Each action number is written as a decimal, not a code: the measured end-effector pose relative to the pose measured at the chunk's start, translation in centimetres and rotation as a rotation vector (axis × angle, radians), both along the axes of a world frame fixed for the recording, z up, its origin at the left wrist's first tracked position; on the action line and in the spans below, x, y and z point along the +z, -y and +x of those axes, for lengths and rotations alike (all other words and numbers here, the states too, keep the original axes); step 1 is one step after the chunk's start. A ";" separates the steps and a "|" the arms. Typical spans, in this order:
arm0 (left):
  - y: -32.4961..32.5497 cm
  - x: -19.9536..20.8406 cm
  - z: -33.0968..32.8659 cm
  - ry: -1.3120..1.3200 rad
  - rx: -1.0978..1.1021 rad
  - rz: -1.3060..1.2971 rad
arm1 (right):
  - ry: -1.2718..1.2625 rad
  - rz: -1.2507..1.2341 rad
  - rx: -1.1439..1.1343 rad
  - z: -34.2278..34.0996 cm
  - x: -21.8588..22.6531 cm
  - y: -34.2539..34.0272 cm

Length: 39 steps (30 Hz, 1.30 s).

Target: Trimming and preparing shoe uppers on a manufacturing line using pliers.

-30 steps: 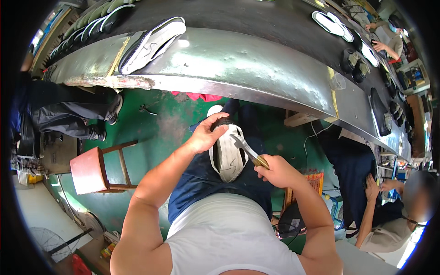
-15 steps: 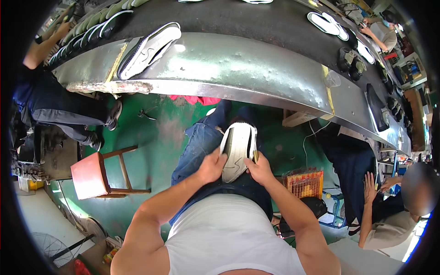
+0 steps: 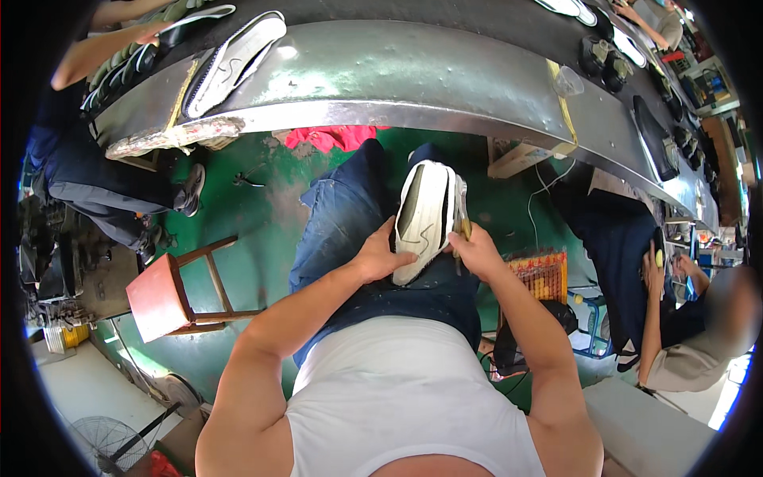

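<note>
A white shoe point(image 3: 421, 221) rests over my lap, its toe end pointing away from me and its dark side panel showing. My left hand point(image 3: 385, 256) is closed on the near left side of the shoe, thumb lying across its upper surface. On the right edge my right hand point(image 3: 479, 251) pinches a slim tool with a yellowish handle point(image 3: 466, 230), held against the shoe's rim; I cannot make out its working end. A similar white shoe point(image 3: 237, 67) lies tilted on the metal bench edge ahead to the left.
A metal-edged conveyor bench point(image 3: 413, 71) curves across the front, with dark shoes point(image 3: 608, 60) at right. On the left stands a stool with a pink seat point(image 3: 159, 296). People work at both sides. Red cloth point(image 3: 334, 137) lies under the bench; a fan point(image 3: 111, 445) stands lower left.
The shoe and both hands have moved slightly away from me and to the right, and the shoe has turned a little. The person at the left now reaches over the shoes on the bench.
</note>
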State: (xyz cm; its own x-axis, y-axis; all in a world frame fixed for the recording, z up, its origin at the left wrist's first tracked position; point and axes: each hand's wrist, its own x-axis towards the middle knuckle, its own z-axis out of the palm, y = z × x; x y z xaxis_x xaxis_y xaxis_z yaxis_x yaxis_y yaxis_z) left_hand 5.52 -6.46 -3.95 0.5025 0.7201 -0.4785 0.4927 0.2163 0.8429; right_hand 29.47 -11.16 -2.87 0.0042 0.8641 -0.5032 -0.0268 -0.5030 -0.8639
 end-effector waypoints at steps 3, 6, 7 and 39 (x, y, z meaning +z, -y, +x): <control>0.5 0.3 -0.4 0.011 0.030 0.006 | 0.651 -0.016 0.425 0.9 4.9 1.6; 1.0 0.2 -0.6 0.012 0.025 0.031 | 0.711 0.220 0.734 1.6 6.8 2.7; 1.0 0.5 -0.5 0.023 0.010 0.032 | 0.747 0.342 0.762 1.7 6.3 3.0; 0.1 -2.8 1.0 -0.134 0.110 0.653 | 1.200 0.554 0.642 -0.5 3.4 -2.6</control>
State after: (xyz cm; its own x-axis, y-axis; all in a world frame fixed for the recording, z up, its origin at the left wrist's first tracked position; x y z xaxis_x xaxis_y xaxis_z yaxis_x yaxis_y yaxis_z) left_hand 6.54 -6.57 -6.79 0.3766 0.9262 0.0197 0.6062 -0.2624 0.7508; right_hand 29.01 -8.59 0.50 -0.2788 0.9565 -0.0862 0.9259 0.2439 -0.2885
